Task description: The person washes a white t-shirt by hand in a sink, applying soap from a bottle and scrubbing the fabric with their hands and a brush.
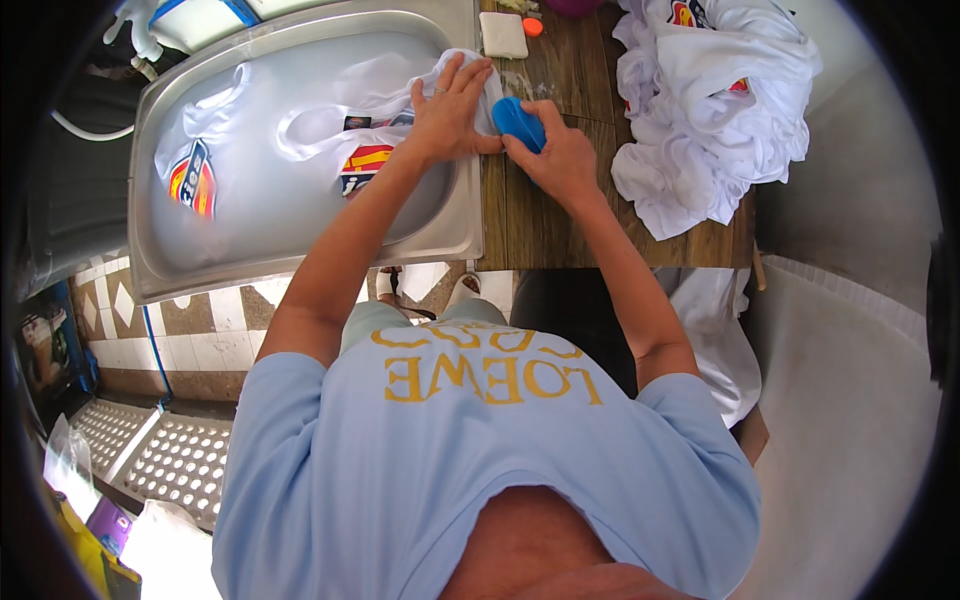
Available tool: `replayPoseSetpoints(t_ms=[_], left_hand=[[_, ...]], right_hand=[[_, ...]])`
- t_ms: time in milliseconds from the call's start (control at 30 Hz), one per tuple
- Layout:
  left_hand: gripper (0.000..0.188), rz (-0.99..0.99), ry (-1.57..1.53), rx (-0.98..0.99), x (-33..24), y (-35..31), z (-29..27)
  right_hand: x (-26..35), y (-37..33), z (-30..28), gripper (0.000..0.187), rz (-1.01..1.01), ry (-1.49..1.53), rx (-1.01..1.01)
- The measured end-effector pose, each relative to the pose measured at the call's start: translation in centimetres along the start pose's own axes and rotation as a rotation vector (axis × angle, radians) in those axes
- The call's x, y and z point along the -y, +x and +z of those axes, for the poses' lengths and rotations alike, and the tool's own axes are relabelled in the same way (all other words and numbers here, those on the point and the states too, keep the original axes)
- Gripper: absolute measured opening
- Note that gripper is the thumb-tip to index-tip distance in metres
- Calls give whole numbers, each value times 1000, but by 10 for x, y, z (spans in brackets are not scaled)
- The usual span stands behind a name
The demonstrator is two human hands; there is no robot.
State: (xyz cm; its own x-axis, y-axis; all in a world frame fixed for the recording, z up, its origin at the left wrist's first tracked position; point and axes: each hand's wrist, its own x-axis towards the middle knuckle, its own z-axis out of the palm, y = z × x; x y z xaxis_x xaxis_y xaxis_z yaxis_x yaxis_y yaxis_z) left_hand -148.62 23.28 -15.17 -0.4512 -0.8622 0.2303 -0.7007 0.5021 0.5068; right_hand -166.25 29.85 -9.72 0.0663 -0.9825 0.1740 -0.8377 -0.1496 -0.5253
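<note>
My left hand lies with its fingers spread on a wet white T-shirt, pressing its edge down where the sink meets the wooden counter. Most of that shirt trails into the cloudy water, with a red, yellow and dark printed badge facing up. Close beside it, my right hand grips a smooth blue scrub brush at the shirt's edge; its underside is hidden. Farther left, another white shirt with a similar badge soaks in the steel sink.
A whitish soap bar and a small orange cap sit at the counter's far end. To the right, white shirts are heaped in a pile. A white tap stands at the far left, and perforated steps lie below left.
</note>
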Motion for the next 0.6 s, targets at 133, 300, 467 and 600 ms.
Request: replayPoseSetpoints(t_ms=[133,300,467,600], left_hand=[[103,5,-36,-2,-9,0,1],[103,-2,-18,33,-9,2,-3],[101,-21,1,47,-8,-1,-5],[98,-3,25,58,-12,0,-9]], right_hand=[[-6,44,10,47,24,-27,-72],[-52,50,16,50,81,343,-218],[-44,30,-1,51,210,252,-233],[-35,22,-15,48,235,119,-206]])
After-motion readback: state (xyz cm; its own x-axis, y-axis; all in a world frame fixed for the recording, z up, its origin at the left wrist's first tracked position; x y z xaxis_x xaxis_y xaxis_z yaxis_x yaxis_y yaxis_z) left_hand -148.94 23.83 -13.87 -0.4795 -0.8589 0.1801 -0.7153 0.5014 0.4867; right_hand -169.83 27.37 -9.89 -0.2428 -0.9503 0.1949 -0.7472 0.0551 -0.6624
